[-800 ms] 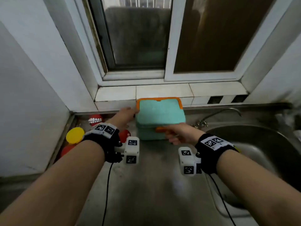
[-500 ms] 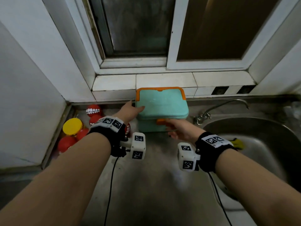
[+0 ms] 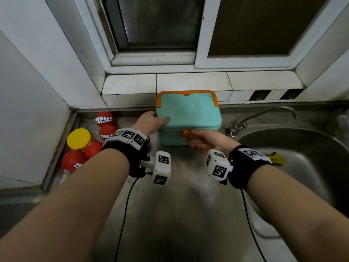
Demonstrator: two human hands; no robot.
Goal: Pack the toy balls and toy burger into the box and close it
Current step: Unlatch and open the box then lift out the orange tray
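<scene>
Your left hand (image 3: 151,122) grips the left edge of the teal box (image 3: 188,118), thumb lying flat on the lid and fingers wrapped round the side. Your right hand (image 3: 205,140) is curled around the orange latch (image 3: 187,133) at the middle of the box's front, fingers closed under it. The lid is down on the box, and its orange handle (image 3: 187,93) lies folded along the back edge, toward the tiled sill (image 3: 132,84).

The box stands on the steel surface (image 3: 179,205) directly ahead of you, between your two hands. The toys lie to the left of your left wrist, in the corner by the wall, well apart from the box: a red ball with a printed grin (image 3: 105,119) at the back, another grinning one (image 3: 107,131) just in front of it, the yellow-topped toy burger (image 3: 79,138) beside those, and two more red balls (image 3: 93,148) (image 3: 72,160) nearest you, touching each other.

To your right, the sink (image 3: 302,148) sits past your right wrist, with a tap (image 3: 264,116) at its back rim and something yellow (image 3: 276,157) lying in the basin.
</scene>
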